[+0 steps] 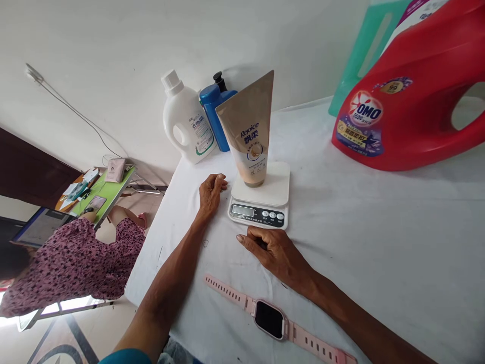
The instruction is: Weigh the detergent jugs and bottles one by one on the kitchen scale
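Observation:
A beige Rejoice squeeze tube [246,144] stands cap down on the white platform of a digital kitchen scale [280,187]. The scale's small display shows no figure that I can make out. My left hand [212,193] rests on the cloth just left of the scale, fingers curled in and nothing visible in them. In front of the scale's button panel lies my right hand [273,250], closed into a loose fist with its thumb pointing left. Closer to me, a pink-strapped smartwatch [269,319] lies stretched out with a dark screen.
Behind the scale's left side stand a white detergent bottle [185,119] and blue bottles [215,114]. A red OMO jug [409,101] and a green jug [350,81] occupy the back right. At left, a person [83,258] sits by a green table [109,189].

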Motion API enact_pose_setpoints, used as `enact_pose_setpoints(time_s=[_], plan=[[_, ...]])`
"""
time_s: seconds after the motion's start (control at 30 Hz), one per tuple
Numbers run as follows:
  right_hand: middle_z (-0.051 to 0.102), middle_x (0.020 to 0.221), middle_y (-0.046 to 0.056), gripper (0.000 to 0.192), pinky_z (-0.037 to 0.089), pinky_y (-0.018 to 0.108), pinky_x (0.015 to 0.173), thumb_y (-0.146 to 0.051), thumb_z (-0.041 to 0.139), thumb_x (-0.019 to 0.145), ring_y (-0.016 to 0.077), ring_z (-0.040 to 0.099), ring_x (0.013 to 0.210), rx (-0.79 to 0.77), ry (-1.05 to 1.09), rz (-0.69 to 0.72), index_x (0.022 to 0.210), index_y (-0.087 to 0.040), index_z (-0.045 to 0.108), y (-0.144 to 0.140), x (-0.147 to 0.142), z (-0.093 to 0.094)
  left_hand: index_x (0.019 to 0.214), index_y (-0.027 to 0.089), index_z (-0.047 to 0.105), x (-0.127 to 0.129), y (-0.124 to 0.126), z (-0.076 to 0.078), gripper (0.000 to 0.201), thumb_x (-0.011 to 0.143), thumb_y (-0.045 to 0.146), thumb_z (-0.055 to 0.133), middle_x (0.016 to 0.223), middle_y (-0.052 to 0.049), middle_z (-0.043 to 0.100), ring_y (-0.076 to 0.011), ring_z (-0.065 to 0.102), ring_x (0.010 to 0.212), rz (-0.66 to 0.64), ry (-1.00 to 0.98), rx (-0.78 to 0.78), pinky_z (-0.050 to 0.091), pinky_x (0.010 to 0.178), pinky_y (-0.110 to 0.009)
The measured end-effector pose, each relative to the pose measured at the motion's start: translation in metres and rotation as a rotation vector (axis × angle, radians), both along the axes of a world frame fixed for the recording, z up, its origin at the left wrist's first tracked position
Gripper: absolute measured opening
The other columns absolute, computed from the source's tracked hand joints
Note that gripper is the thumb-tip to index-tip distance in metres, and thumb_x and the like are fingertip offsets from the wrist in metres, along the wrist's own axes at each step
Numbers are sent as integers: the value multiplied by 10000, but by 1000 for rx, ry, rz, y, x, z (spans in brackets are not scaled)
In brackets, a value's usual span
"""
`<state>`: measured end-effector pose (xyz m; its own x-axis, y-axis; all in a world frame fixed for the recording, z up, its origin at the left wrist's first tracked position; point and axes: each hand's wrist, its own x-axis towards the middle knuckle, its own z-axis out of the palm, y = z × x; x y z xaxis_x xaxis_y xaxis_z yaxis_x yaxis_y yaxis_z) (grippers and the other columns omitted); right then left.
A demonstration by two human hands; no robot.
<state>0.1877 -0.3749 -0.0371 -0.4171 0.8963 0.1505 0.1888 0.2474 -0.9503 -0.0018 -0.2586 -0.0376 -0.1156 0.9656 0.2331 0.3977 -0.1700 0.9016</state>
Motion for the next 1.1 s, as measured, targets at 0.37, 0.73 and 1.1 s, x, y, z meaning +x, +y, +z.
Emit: enact_pose_setpoints(time_s=[0.37, 0.73, 1.1], plan=[[303, 591, -49, 495, 256, 285, 581, -511, 493, 979, 110, 288, 574, -31, 8, 6, 644, -214, 280, 2, -1, -4, 945, 162, 677, 0, 0, 0, 501, 949, 624, 483, 831, -70, 703, -152, 647, 714, 17, 12, -2, 508, 727, -294], [297, 600, -48, 481, 255, 288, 593, -484, 493, 974, 112, 282, 587, -1, 39, 9, 644, -216, 267, 2, -1, -3, 1266, 207, 598, 6, -20, 21, 701, 900, 775, 409, 1171, -134, 694, -256, 670, 1058, -96, 7, 189, 530, 894, -412], [352, 582, -46, 461, 260, 295, 598, -460, 504, 967, 113, 315, 574, 15, 16, 3, 622, -213, 325, 1, 0, -2, 1450, 287, 423, 36, -39, 57, 898, 763, 850, 556, 1401, -147, 566, -327, 553, 1302, -240, 117, 319, 451, 1067, -538]])
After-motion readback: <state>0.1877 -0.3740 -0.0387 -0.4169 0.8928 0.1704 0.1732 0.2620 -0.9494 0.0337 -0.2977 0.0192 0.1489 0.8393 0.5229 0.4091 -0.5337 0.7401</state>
